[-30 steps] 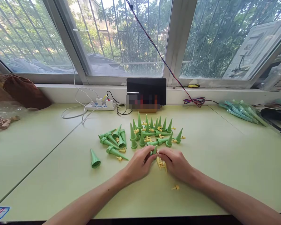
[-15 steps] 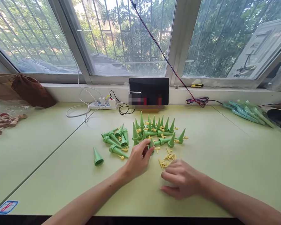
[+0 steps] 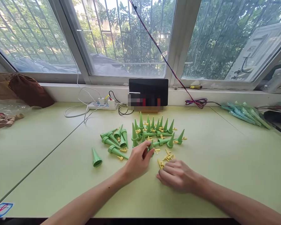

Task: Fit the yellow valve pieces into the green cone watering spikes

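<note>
My left hand (image 3: pixel 140 157) pinches an upright green plastic cone spike (image 3: pixel 151 145) between thumb and fingers; its lower part is hidden. Closed fingers bring my right hand (image 3: pixel 178 176) down beside a small heap of yellow plastic valve pieces (image 3: pixel 170 155). Whatever those fingertips may hold is out of sight. Beyond my left hand, several green spikes fitted with yellow pieces (image 3: pixel 170 126) stand or lie in a cluster. To its left is a pile of loose green spikes (image 3: pixel 112 139), and one more green spike (image 3: pixel 96 158) lies apart with its hollow end showing.
A dark-screened tablet (image 3: pixel 148 92) leans at the back by the window. Left of it lies a power strip (image 3: pixel 104 105) with white cables. Bluish-green plastic packets (image 3: pixel 245 113) rest at the right; a brown pouch (image 3: pixel 30 90) and wooden pieces (image 3: pixel 4 122) are at the left.
My right hand has shifted slightly left, and its thumb and forefinger have drawn closer together by the yellow pieces. The left hand keeps its hold on the green spike.
</note>
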Demonstrator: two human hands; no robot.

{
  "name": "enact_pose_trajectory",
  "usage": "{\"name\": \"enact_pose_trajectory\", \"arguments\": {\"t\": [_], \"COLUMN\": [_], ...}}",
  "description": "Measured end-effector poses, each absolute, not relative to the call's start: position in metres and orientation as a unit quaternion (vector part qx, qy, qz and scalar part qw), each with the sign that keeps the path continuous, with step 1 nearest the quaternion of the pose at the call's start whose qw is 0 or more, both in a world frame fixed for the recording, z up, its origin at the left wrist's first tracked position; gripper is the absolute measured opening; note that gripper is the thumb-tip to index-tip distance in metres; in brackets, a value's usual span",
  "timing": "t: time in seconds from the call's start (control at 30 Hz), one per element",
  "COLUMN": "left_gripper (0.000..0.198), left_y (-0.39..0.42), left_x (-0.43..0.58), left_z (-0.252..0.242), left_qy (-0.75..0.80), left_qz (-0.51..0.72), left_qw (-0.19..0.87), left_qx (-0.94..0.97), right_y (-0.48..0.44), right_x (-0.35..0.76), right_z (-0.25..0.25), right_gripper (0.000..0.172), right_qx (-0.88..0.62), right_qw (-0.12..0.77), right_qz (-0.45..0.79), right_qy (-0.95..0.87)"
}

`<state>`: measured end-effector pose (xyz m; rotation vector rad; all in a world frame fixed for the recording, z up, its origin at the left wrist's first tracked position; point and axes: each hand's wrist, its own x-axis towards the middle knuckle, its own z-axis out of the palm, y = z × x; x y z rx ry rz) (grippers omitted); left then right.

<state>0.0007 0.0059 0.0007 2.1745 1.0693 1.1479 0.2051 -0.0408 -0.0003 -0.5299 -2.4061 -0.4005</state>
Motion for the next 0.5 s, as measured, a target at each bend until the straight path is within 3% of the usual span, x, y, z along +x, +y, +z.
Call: {"name": "enact_pose_trajectory", "arguments": {"t": [0.17,0.3,0.5], "left_gripper": [0.008,0.009,0.008], "left_y": [0.006,0.006,0.006], "left_x": [0.000,0.001,0.002], "left_z": [0.003,0.004,0.004], "left_qy": [0.391,0.387,0.377], "left_qz": [0.415,0.406,0.406], "left_qw": [0.237,0.231,0.224], "left_qx": [0.787,0.795,0.802], "right_y": [-0.020,-0.007,-0.009], "right_x": [0.215,0.216,0.211], "right_z": [0.004,0.001,-0.003], "right_gripper": [0.039,0.037,0.022], "right_qx": [-0.285,-0.355,-0.366], "right_qw": [0.388,0.395,0.420], "right_qz": [-0.137,-0.131,-0.082], "right_qy": [-0.866,-0.837,-0.826]}}
